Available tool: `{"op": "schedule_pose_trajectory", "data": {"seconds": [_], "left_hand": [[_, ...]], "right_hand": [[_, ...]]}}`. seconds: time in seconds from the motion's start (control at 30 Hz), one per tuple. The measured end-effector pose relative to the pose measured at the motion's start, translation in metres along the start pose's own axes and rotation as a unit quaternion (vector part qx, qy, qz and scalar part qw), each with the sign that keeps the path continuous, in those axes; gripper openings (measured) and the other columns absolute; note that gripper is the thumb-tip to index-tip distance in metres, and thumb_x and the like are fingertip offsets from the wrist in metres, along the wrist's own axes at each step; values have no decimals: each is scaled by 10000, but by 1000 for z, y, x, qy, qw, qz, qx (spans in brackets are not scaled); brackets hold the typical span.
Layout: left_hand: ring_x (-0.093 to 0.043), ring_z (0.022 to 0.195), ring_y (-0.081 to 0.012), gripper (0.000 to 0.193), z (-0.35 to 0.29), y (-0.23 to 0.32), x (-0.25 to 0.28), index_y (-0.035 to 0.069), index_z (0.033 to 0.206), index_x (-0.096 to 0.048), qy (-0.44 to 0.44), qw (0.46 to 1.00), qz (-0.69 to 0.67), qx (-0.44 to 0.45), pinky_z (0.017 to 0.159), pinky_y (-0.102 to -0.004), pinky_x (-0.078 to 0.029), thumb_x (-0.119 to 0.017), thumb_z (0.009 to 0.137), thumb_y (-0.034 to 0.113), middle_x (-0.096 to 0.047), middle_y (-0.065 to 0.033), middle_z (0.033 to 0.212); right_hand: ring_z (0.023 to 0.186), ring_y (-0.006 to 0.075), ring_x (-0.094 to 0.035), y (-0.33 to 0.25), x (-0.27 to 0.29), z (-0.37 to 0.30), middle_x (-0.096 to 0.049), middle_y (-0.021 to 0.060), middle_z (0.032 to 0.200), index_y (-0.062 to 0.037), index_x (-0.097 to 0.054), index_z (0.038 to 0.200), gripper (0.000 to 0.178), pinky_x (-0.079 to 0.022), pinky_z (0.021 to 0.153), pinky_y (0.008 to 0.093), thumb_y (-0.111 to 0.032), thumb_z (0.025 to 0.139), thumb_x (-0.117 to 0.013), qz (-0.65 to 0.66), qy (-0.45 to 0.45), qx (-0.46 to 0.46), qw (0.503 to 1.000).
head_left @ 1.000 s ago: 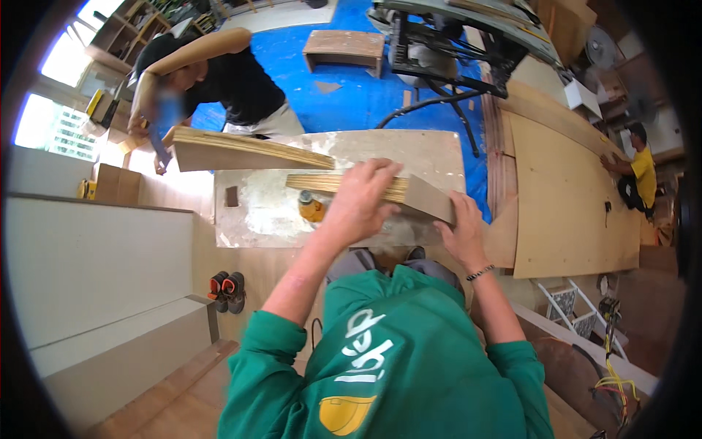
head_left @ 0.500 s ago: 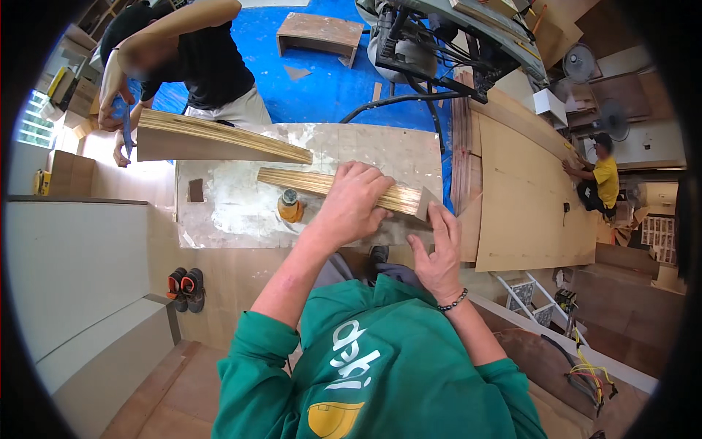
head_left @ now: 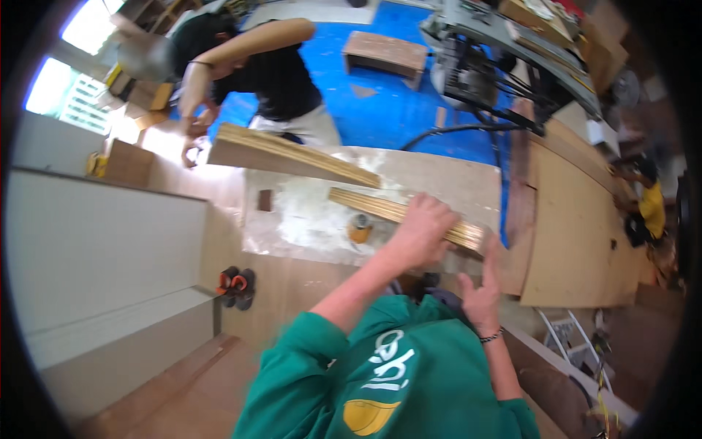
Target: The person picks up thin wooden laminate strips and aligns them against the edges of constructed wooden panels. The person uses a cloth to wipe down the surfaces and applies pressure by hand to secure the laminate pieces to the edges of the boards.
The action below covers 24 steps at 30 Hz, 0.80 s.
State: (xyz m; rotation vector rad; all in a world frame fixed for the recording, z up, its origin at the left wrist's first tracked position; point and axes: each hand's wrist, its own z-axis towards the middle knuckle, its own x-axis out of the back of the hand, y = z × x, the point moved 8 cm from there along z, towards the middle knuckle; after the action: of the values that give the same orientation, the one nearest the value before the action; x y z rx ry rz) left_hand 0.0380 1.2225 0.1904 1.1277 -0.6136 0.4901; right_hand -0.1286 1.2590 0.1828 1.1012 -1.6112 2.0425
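Handling looked midway, with 1 layered wooden piece (head_left: 369, 205) over the worktable (head_left: 468, 179) not yet released: the left hand (head_left: 425, 230) clasped it with bent fingers, while the right hand (head_left: 483, 296) stood at its right end, fingers straight, thumb wide.

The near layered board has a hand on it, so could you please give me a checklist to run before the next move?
1. Left hand on the near layered board: ok, wrapped over its upper edge.
2. Right hand bearing on the board's right end: cannot tell, blurred; it is close by.
3. Bottle well away from the board: not ok, close beside it.
4. Far layered board separate: ok, a gap shows.
5. Near board flat on the worktable: cannot tell.
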Motion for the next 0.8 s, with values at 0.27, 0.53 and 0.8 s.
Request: {"op": "schedule_pose_trajectory", "data": {"seconds": [0.27,0.53,0.8], "left_hand": [[-525,1024,-296,484,-7,2,0,71,1050,-618,-13,1000,6,9,1025,-480,-328,-779,604,169,-586,-86,959],[-534,1007,-312,479,-5,9,0,65,1067,-611,-19,999,27,3,939,-451,-380,-768,623,154,-593,-99,965],[-572,994,-343,522,-6,13,0,53,1103,-639,-41,993,102,31,884,-430,-429,-814,619,145,-630,-139,1038]], "right_hand": [[1433,348,-226,-7,0,-5,-227,225,1543,11,-201,1492,790,-207,1154,403,-210,873,-639,12,28,-11,999],[1426,345,-241,121,-9,-49,-243,221,1537,15,-195,1492,846,-199,1156,434,-147,823,-687,-13,48,-112,992],[1336,386,-369,140,-6,-53,-377,224,1451,-18,-348,1439,757,-325,1093,437,-119,784,-714,-22,129,-93,987]]}}
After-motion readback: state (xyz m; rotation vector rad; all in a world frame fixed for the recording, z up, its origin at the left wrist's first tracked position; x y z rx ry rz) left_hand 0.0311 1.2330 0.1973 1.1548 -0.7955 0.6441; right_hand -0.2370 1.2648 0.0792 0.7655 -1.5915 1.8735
